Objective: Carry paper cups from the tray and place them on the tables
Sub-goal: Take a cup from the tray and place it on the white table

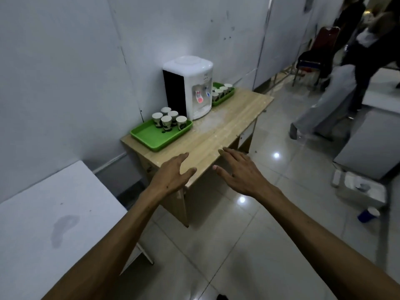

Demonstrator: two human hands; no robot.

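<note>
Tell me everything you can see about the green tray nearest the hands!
The near green tray is a shallow rectangle with a raised rim and looks like plastic. It lies flat at the wooden table's left corner, beside the white water dispenser. Five white paper cups with dark prints stand upright, clustered at its far end; the near half is bare. Neither hand touches it.

Water dispenser (195, 87) front: small mark, too blurred to read.
Paper cups (166, 121): dark print, no legible text.

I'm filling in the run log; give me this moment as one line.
left hand open, empty | right hand open, empty | five paper cups on near green tray | stage: reaching
</note>
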